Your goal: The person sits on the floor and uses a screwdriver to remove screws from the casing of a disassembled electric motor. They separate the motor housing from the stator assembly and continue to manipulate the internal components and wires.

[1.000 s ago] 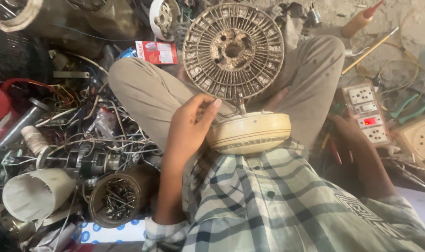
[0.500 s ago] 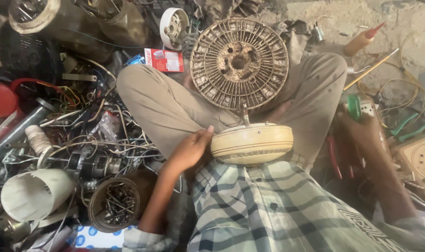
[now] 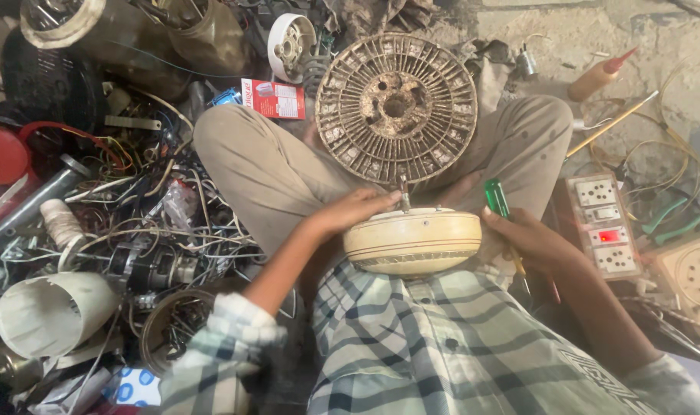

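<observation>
A cream round fan motor housing rests in my lap, a thin shaft sticking up from its top. My left hand lies on its upper left edge, fingers reaching toward the shaft. My right hand is at the housing's right side and holds a screwdriver with a green handle. A rusty round slotted rotor disc leans between my crossed legs just beyond the housing.
Tangled wires and motor parts cover the floor on the left, with a white cone and a can of scrap. A switch and socket board lies on the right. A red-tipped bottle and pliers lie beyond.
My left hand slid from the housing's left side up onto its top edge. My right hand came back from the socket board with the green-handled screwdriver to the housing's right side.
</observation>
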